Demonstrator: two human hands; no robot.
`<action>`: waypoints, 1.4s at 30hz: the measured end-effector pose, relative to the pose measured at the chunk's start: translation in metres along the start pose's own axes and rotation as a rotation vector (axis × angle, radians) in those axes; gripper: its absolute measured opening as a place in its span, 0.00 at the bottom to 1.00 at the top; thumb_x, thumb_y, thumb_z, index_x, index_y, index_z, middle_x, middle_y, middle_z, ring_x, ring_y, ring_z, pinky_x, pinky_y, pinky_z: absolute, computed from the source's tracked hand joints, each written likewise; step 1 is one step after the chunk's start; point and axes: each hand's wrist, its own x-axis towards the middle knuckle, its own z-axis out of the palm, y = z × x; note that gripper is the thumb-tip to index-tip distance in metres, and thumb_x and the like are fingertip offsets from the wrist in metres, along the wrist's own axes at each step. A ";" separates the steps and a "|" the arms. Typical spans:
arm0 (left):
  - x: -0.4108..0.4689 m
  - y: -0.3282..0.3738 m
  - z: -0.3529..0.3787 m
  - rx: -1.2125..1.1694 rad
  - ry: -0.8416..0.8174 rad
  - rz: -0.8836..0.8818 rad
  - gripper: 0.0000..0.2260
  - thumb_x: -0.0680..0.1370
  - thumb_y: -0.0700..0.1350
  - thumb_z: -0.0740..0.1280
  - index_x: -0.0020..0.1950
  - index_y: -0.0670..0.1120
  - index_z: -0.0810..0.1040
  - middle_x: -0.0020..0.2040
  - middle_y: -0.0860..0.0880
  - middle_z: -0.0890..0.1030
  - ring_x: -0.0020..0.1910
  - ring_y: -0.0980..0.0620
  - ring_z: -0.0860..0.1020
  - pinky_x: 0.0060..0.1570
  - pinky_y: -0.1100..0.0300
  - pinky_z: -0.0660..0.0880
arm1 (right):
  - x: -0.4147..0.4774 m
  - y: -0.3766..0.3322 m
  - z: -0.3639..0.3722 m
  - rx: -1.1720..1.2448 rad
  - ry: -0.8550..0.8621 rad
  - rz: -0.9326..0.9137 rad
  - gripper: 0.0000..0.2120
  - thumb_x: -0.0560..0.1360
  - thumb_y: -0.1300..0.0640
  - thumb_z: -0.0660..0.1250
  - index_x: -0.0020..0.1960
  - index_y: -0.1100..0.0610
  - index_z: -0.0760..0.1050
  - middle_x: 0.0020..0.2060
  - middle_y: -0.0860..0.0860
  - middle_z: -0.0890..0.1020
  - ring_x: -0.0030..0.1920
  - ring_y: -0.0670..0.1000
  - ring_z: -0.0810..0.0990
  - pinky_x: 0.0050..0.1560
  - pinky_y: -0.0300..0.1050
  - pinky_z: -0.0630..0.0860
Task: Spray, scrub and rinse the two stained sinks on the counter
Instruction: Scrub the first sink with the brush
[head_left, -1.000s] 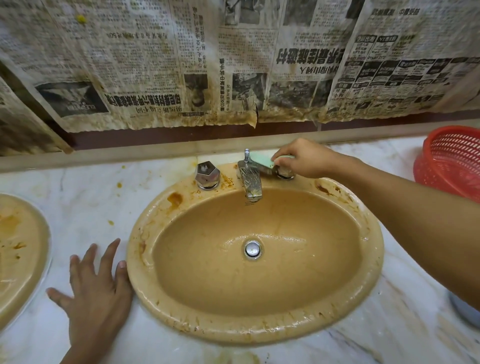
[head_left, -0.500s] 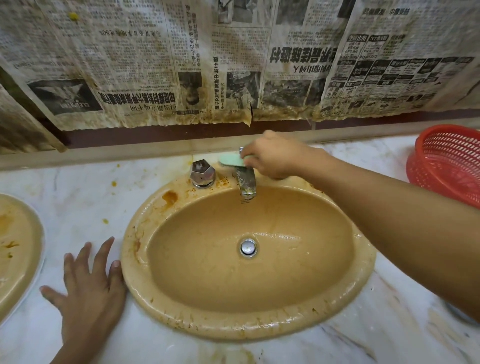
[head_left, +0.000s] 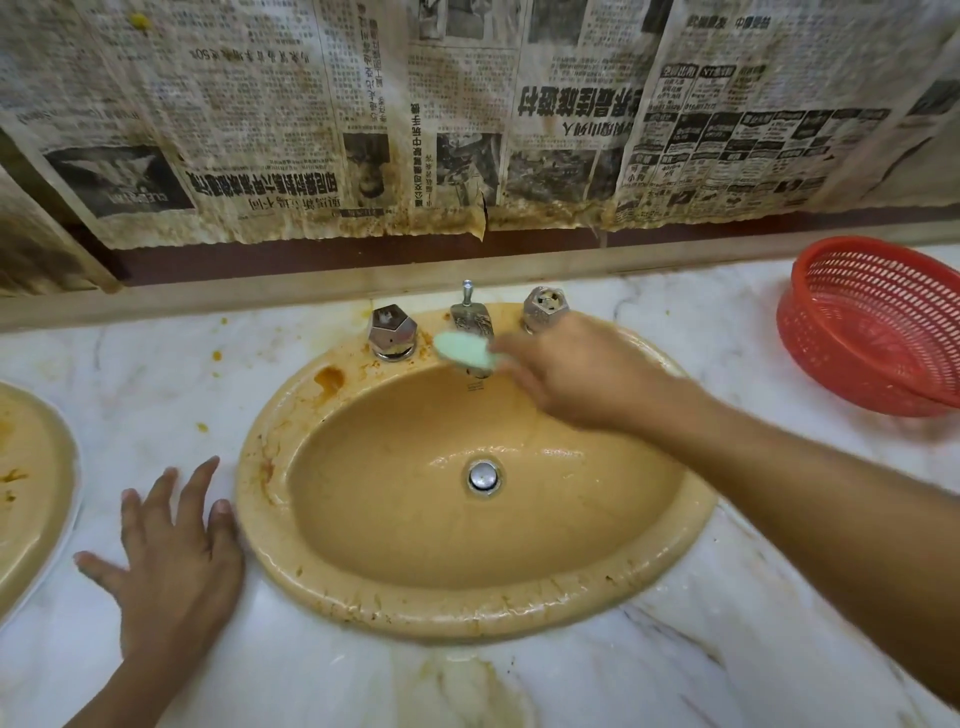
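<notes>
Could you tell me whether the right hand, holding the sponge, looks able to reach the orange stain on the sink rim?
Probably yes. The right hand holds the sponge by the faucet, and the orange stain lies uncovered just beyond it; the left tap handle stands behind, not between.

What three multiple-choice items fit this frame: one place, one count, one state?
1. Where is the red basket?
A. on the counter, right of the near sink
B. inside that sink
C. hung on the wall

2. How many faceted knobs flank the faucet?
A. one
B. two
C. three

3. What is the left hand doing?
A. pinching a sponge
B. turning a knob
C. lying flat on the counter, fingers spread

Key:
1 A, it stands at the counter's right end.
2 B, a left knob and a right knob.
3 C, only the right hand has the green sponge in its grip.
</notes>
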 end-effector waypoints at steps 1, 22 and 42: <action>-0.001 -0.001 -0.001 -0.003 0.002 0.005 0.24 0.83 0.60 0.44 0.80 0.63 0.59 0.81 0.49 0.59 0.83 0.49 0.47 0.73 0.28 0.39 | -0.012 -0.005 0.016 -0.040 0.028 -0.022 0.17 0.85 0.48 0.55 0.71 0.48 0.71 0.38 0.50 0.80 0.32 0.53 0.77 0.34 0.50 0.79; -0.005 -0.004 -0.001 -0.019 0.016 0.029 0.20 0.87 0.51 0.50 0.80 0.62 0.58 0.82 0.49 0.60 0.83 0.46 0.48 0.73 0.27 0.38 | -0.037 0.043 0.065 -0.371 0.310 -0.298 0.23 0.77 0.58 0.73 0.71 0.53 0.75 0.31 0.50 0.77 0.21 0.53 0.69 0.22 0.37 0.59; -0.001 -0.007 -0.001 0.092 -0.033 0.042 0.28 0.82 0.63 0.42 0.77 0.64 0.67 0.82 0.48 0.58 0.83 0.46 0.46 0.73 0.26 0.41 | 0.116 0.012 -0.018 0.005 -0.287 0.115 0.15 0.83 0.49 0.63 0.67 0.49 0.80 0.66 0.48 0.80 0.67 0.52 0.74 0.66 0.51 0.72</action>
